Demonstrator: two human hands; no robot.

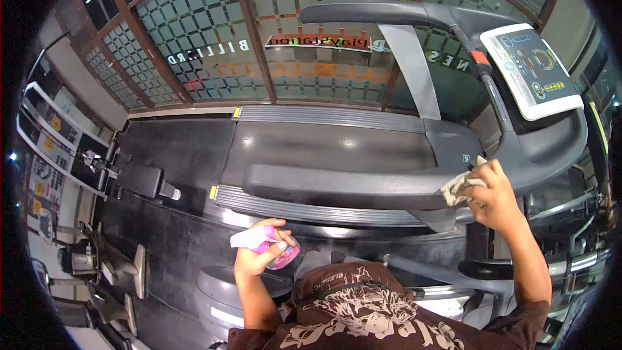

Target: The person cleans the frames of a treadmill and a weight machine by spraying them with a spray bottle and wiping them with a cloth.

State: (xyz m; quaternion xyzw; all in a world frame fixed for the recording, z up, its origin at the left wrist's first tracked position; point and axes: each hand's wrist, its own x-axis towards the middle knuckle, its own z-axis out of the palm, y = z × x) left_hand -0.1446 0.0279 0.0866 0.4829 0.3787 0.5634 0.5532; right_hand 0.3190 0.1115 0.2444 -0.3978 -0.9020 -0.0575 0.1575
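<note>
The left hand [258, 260] is closed around a spray bottle [280, 256] with a pink body and a white head. The fingers wrap the neck firmly and one finger lies over the top of the head. The bottle is in the air, low in the view, in front of the brown printed shirt [369, 311] and above the near edge of the treadmill [447, 136]. It does not touch the machine, and its head points to the left. The right hand [497, 199] is closed into a loose fist on a pale cloth [457, 186], which is crumpled and comes out at the left side of the fist. The hand presses the cloth against the right end of the dark handrail [337, 186], where the rail meets the grey frame under the console [538, 71]. The two hands are well apart, with the rail between them. Behind the rail lies the black belt [337, 146], and behind the belt stands a glass wall [214, 32] with a square pattern and wooden frames. The white console, with its coloured buttons, is tilted and sits above the right hand. At the left, on the dark floor, stand other gym machines [97, 259], far from both hands.
</note>
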